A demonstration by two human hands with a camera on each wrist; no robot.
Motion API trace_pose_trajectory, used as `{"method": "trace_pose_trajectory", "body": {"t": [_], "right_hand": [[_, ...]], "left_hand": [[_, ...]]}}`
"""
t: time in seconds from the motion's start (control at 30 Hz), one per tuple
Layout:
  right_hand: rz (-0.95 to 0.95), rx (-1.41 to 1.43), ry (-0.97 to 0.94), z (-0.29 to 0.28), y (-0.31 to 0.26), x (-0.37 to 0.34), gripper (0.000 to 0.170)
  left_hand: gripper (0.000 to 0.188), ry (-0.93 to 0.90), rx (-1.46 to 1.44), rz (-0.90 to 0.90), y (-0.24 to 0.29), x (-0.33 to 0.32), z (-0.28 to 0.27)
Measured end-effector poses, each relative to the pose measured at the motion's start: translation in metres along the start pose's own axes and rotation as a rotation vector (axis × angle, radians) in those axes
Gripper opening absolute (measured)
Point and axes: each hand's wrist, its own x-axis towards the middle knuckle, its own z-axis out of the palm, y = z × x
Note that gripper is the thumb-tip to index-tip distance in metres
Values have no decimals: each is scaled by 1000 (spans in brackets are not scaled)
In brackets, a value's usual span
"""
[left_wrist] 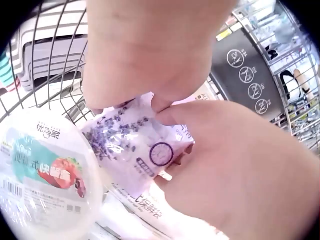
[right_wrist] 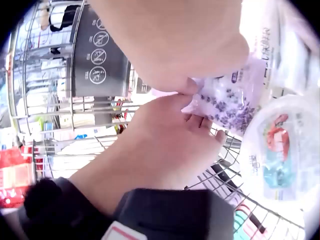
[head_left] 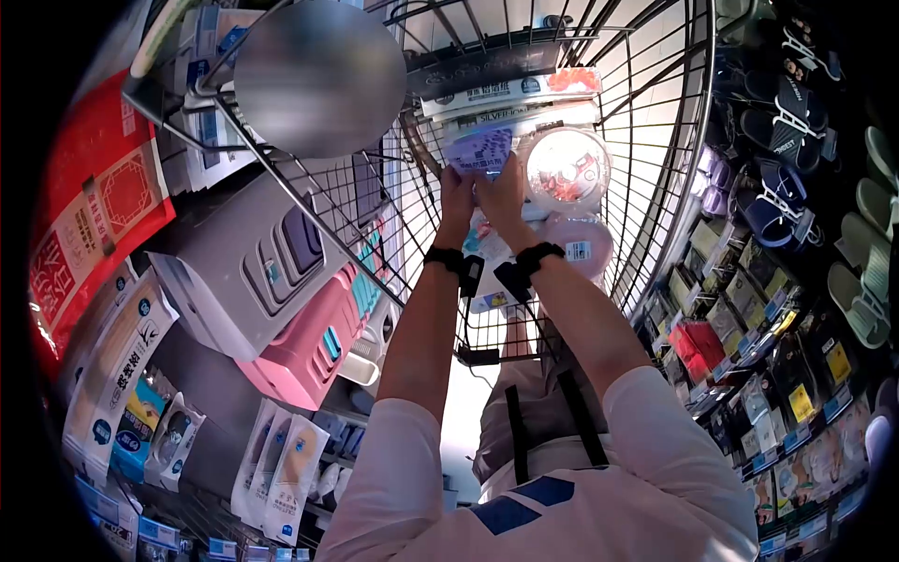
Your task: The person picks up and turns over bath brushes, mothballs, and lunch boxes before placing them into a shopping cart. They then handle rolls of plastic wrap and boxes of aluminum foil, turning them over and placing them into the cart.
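Note:
A small lavender-printed packet with purple flowers is held up over the shopping cart by both hands. My left hand grips its left lower edge, and my right hand pinches the right side. In the left wrist view, thumbs and fingertips meet at the top edge of the packet, partly covering it. The right wrist view shows the same packet with fingers curled behind it. Beside it lies a clear-wrapped stack of round lidded containers with a red picture on the label.
The cart's wire basket surrounds the hands. Long boxes lie toward its far end, and a pink round item sits nearer. Grey and pink storage boxes stand on the left shelf; slippers hang at the right.

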Motion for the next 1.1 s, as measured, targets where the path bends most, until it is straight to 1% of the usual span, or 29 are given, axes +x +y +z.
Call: {"method": "trace_pose_trajectory", "body": {"t": [0.03, 0.07, 0.13, 0.17, 0.2, 0.27, 0.33, 0.37, 0.4, 0.47, 0.5, 0.53, 0.57, 0.6, 0.67, 0.73, 0.8, 0.83, 0.87, 0.93, 0.97, 1.0, 1.07, 1.1], "right_hand": [[-35, 126, -32, 6, 18, 0, 55], [-75, 254, -63, 6, 27, 2, 49], [-44, 633, -202, -24, 11, -24, 41], [-1, 652, -265, -28, 26, -32, 33], [-5, 639, -286, -44, 27, -48, 33], [229, 631, -511, -73, 13, -82, 26], [159, 617, -586, -87, 2, -116, 24], [121, 619, -633, -96, 0, -137, 21], [100, 611, -642, -105, -9, -158, 21], [-20, 600, -784, -118, -30, -204, 21], [-90, 489, -815, -118, -22, -220, 24], [-45, 595, -900, -121, -34, -247, 26], [-66, 542, -905, -123, -41, -271, 24], [-85, 490, -905, -125, -44, -296, 23], [-134, 460, -950, -130, -50, -346, 23], [-195, 430, -980, -133, -57, -401, 24], [-715, 199, -645, -136, -60, -460, 26], [-837, 168, -649, -139, -59, -482, 28], [-882, 148, -673, -140, -57, -508, 28], [-716, 192, -791, -136, -50, -556, 20], [-709, 194, -857, -131, -42, -573, 18], [-706, 194, -932, -125, -36, -590, 17], [-576, 378, -1039, -118, -35, -638, 17], [-611, 395, -1060, -115, -33, -653, 19]], "left_hand": [[36, 13, 69, 110, -12, 4, -7], [36, 21, 60, 115, -2, -10, -5], [36, 139, 353, 281, 38, -61, 8], [39, 245, 508, 170, 54, -88, 13], [46, 328, 384, 243, 44, -110, 15], [50, 379, 268, 80, 66, -176, 19], [62, 308, 527, 269, 60, -230, 2], [67, 252, 607, 263, 66, -258, -5], [66, 257, 389, 278, 70, -287, -8], [59, 274, 105, 184, 74, -338, -24], [59, 293, 95, 213, 71, -357, -37], [58, 213, -94, 223, 65, -376, -53], [57, 126, -280, 230, 57, -397, -68], [57, 142, -290, 258, 57, -421, -82], [52, -47, -630, 16, 57, -468, -108], [52, -34, -640, 112, 41, -513, -129], [52, 62, -601, 294, 32, -560, -147], [55, 76, -609, 344, 25, -582, -159], [55, 90, -639, 388, 16, -607, -172], [60, 133, -466, 512, 2, -654, -200], [64, 169, -451, 550, -2, -680, -214], [62, 240, -434, 583, -13, -701, -226], [58, 281, -498, 557, -21, -752, -248], [58, 339, -528, 613, -31, -770, -259]]}}
